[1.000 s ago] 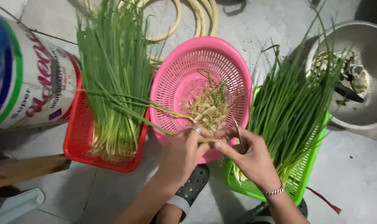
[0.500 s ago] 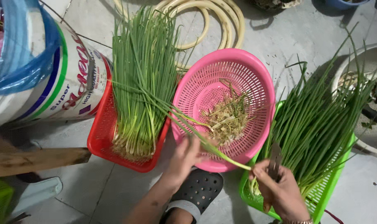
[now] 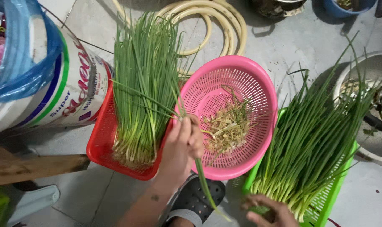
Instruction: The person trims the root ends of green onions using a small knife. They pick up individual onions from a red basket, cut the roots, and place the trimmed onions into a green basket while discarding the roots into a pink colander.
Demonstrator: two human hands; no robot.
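**Green onions sorted over baskets on a tiled floor**

The left hand (image 3: 180,145) pinches one long, slim green onion stalk (image 3: 201,176) between the red basket (image 3: 100,147) and the round pink basket (image 3: 258,96). The right hand (image 3: 268,212) closes loosely on white stalk ends in the green basket (image 3: 331,197). All three baskets are perforated plastic; the pink one holds dry trimmings (image 3: 226,126). A coiled hose (image 3: 208,17) lies on the grey floor (image 3: 283,46).

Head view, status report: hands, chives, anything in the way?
Left hand gripping one chive stalk over the pink basket. Right hand on the chive bunch in the green tray. Nothing blocking either hand.
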